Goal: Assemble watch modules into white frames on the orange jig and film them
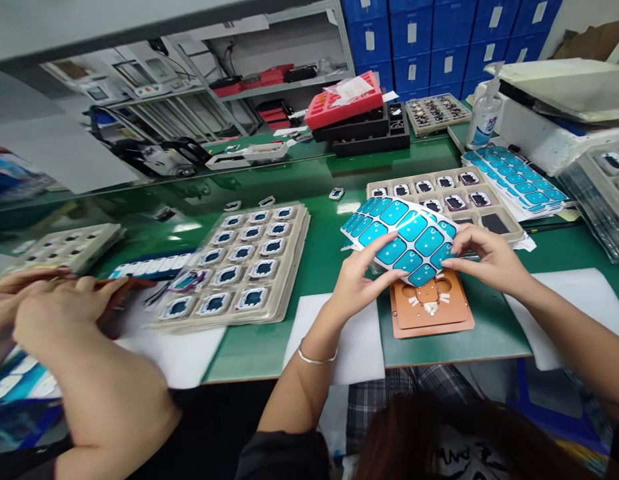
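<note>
A white sheet of blue rounded stickers (412,233) is held between my two hands, tilted and slightly curved. My left hand (362,277) pinches its lower left edge between thumb and fingers. At its right edge, my right hand (482,257) grips it with the fingertips. Below the sheet lies an orange fixture plate (432,317) with a small white piece at its middle. Behind the sheet, partly hidden by it, is a tray of square parts (494,200). More blue sticker sheets (519,177) are stacked to the right of that tray.
A co-worker's hands (64,300) are busy at the left, beside a stacked tray of parts (294,267). White foam sheets (339,340) lie along the table's front edge. Further back are a red tray (344,103), a sanitizer bottle (484,117) and blue bins (412,60).
</note>
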A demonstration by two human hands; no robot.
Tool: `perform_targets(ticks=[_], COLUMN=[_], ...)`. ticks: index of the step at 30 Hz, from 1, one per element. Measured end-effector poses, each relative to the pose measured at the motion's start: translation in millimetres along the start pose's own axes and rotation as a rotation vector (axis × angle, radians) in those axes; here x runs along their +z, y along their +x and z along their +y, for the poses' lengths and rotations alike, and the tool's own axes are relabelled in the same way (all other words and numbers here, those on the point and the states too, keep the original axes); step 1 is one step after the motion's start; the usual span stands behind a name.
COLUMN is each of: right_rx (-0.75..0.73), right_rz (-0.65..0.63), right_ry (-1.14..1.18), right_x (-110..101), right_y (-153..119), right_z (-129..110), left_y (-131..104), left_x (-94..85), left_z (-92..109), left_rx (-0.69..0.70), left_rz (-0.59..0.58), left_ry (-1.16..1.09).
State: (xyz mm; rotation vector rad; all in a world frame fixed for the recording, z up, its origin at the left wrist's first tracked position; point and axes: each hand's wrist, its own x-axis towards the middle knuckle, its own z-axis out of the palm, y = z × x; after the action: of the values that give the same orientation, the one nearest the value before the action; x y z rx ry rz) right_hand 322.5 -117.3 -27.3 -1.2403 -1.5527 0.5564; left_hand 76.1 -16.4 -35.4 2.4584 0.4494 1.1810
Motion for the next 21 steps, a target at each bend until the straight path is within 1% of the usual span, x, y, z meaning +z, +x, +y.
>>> perform_targets(ticks=[4,11,14,18,21], right_rx=[0.037,0.032,0.006,-0.064,-0.095], right_rz=[0.024,-0.003,-0.007,-0.019,0.014], right_ry=[0.013,-0.095,-0.126,-0.156,-0.195], right_x=[1.4,-0.6,-0.9,0.4,1.4], right_y=[-0.1,-0.9,-1.2,-2.2,-3.7], right_z=[-0.2,-3.9,-5.6,-7.3,-7.3], left_y=[0.5,-1.0,-0.5,0.9,1.4], left_x=[-1.7,-0.5,-0.4,-1.2,-2.5], left_z=[-0.3,-0.2,1.3,2.9,3.2], left_rx=[-0.001,-0.01,-0.005,0.012,-0.008], left_rz=[-0.004,-0.027,-0.034,-0.03,-0.026], left_ry=[-0.003,0.012,0.004,0.0,0.003])
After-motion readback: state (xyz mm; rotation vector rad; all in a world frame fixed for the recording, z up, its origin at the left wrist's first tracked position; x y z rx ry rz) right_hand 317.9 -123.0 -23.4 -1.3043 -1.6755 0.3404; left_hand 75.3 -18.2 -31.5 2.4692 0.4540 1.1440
